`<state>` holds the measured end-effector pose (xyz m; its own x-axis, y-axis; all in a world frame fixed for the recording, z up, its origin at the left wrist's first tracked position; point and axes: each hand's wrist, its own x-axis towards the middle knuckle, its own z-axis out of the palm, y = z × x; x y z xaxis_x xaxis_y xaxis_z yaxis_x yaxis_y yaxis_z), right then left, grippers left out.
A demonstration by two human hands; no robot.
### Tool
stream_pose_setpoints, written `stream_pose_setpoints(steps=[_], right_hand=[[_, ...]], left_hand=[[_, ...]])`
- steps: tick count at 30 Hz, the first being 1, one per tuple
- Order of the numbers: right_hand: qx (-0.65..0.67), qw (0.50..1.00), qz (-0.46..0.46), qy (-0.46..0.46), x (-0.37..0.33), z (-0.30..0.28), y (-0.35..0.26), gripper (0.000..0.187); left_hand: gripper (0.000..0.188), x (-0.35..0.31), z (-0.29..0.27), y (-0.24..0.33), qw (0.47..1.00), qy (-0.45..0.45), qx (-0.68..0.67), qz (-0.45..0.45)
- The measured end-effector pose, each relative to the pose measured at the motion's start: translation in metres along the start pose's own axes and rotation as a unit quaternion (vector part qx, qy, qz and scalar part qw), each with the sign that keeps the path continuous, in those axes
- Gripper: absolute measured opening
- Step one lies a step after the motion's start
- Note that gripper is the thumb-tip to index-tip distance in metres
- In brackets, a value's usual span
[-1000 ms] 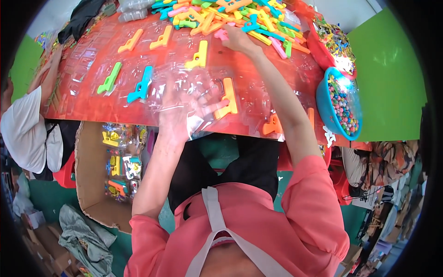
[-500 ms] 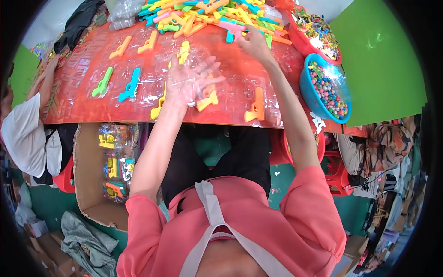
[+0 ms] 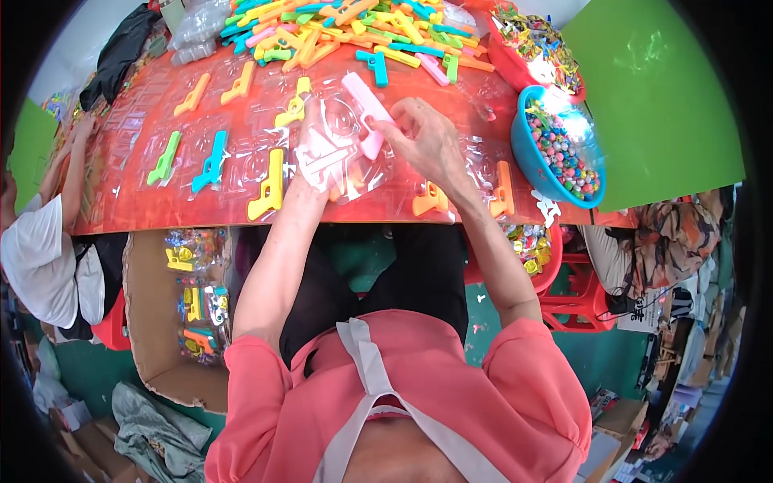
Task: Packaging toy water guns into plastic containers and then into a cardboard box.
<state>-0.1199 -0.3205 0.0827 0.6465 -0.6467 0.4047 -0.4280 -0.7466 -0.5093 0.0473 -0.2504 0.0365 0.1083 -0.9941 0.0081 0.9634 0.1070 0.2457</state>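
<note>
- A pink toy pistol [image 3: 364,109] was gripped at its handle end by the right hand [image 3: 427,145], the fingers curled closed around it and the barrel pointing up and to the left
- A clear plastic blister tray [image 3: 326,153] was held by the left hand [image 3: 310,173]; the hand was seen through and under the plastic, so how far its fingers were closed could not be told
- The pink toy pistol was held just above the upper edge of the clear plastic blister tray, over the middle of the red table [image 3: 129,201]
- More clear moulded trays were spread flat across the table, with single pistols laid in some of them: a yellow pistol [image 3: 268,189] just left of the left forearm, a light blue one [image 3: 211,161] and a green one [image 3: 164,158] further left
- Two orange pistols [image 3: 431,199] were seen near the table's front edge, by the right wrist
- A loose heap of toy pistols [image 3: 338,28] in many colours was piled at the far side of the table
- A blue bowl [image 3: 527,157] filled with small coloured sweets was placed at the right end of the table
- A cardboard box [image 3: 149,322] with packed toys inside was set on the floor below the table's left part
- Another person's arm [image 3: 68,173] was rested on the table's left end
</note>
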Motion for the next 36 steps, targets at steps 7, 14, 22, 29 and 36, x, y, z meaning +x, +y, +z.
stream_pose_setpoints(steps=[7, 14, 22, 29, 36], right_hand=[[0.388, 0.877, 0.129, -0.251, 0.008, -0.013, 0.006, 0.037], [0.194, 0.932, 0.067, -0.299, 0.004, -0.04, 0.011, 0.038], [0.164, 0.979, 0.069, -0.1, -0.014, -0.03, -0.005, 0.041], [-0.019, 0.977, 0.004, -0.214, -0.011, -0.043, 0.006, 0.031], [0.212, 0.955, 0.007, -0.207, 0.002, -0.045, 0.009, 0.046]], left_hand=[[0.068, -0.006, 0.004, 0.007, 0.998, -0.032, 0.048, -0.037], [0.086, -0.019, 0.027, 0.074, 0.962, -0.126, 0.161, -0.179], [0.07, -0.027, 0.047, 0.064, 0.876, -0.08, 0.454, -0.141], [0.069, -0.029, 0.032, 0.063, 0.861, -0.092, 0.472, -0.165], [0.07, -0.025, 0.034, 0.065, 0.871, -0.101, 0.448, -0.175]])
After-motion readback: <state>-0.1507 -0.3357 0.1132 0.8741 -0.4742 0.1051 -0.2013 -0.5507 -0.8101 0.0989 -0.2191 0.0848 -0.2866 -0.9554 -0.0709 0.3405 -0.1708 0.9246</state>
